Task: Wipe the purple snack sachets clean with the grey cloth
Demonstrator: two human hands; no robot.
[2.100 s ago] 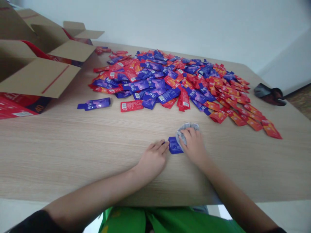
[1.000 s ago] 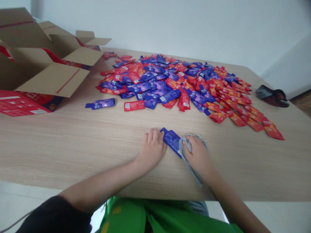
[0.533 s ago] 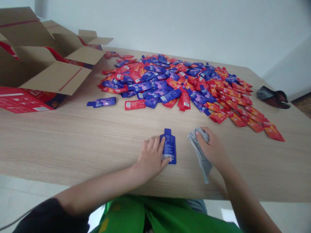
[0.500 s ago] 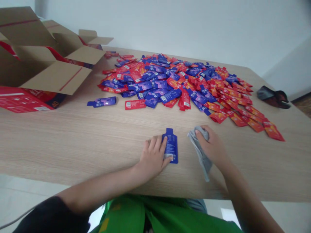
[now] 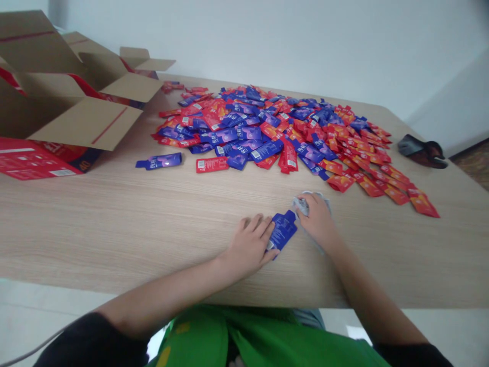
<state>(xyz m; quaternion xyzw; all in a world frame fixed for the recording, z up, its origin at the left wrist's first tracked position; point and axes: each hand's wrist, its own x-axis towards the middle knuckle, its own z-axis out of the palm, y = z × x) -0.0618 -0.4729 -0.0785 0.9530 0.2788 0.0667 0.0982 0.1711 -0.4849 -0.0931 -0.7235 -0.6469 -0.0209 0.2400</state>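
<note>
A blue drink pouch (image 5: 283, 232) lies tilted on the table, printed back upward, its spout end pointing up and right. Along its left edge rests my left hand (image 5: 252, 242), fingers on the upper side and thumb at the bottom corner, holding it against the table. My right hand (image 5: 316, 216) is closed around a crumpled grey cloth (image 5: 301, 205), which sits close to the spout end; part of the cloth is hidden under the palm. Whether cloth and pouch touch, I cannot tell.
A wide heap of red and blue pouches (image 5: 244, 127) spreads across the back of the table (image 5: 114, 219). One blue pouch (image 5: 159, 161) lies apart at left. Open cardboard boxes (image 5: 87, 122) stand on the left. A dark curved object (image 5: 422, 151) lies at far right.
The pouch under my left hand has turned clockwise and shifted a little right. My right hand has brought the cloth leftward and up, closer to the pouch's spout end.
</note>
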